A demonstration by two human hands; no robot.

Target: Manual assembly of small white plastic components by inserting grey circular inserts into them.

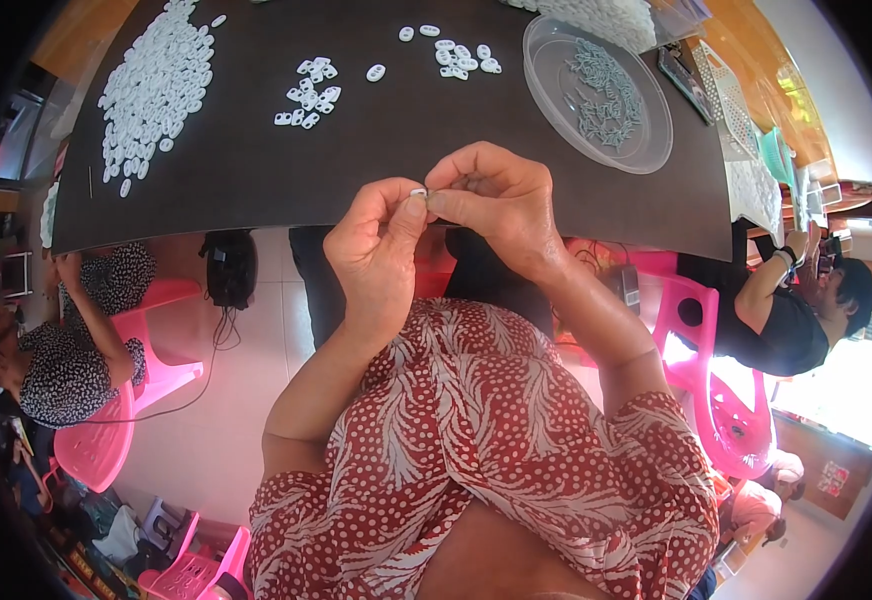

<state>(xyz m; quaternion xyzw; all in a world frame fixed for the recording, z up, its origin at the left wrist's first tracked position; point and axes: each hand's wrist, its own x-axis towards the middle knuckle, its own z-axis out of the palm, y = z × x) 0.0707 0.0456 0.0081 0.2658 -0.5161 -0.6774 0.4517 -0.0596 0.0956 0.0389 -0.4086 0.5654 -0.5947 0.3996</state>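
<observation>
My left hand [378, 245] is closed, its thumb and forefinger pinching a small white plastic piece [418, 193]. Against that piece press the thumb and fingertips of my right hand [501, 205]; whatever they grip is too small and hidden to make out. Both hands meet just above the table's near edge. Beyond them lie a cluster of small white plastic pieces [308, 100] and a second cluster of white oval pieces [456, 60]. A single white oval piece [375, 73] with holes lies between these clusters.
On the dark table [226, 160], a large pile of white oval pieces [161, 85] spreads at the left. A round clear plastic tray [649, 135] at the right holds many small grey metal parts [604, 95]. People sit at both sides on pink plastic chairs [161, 345].
</observation>
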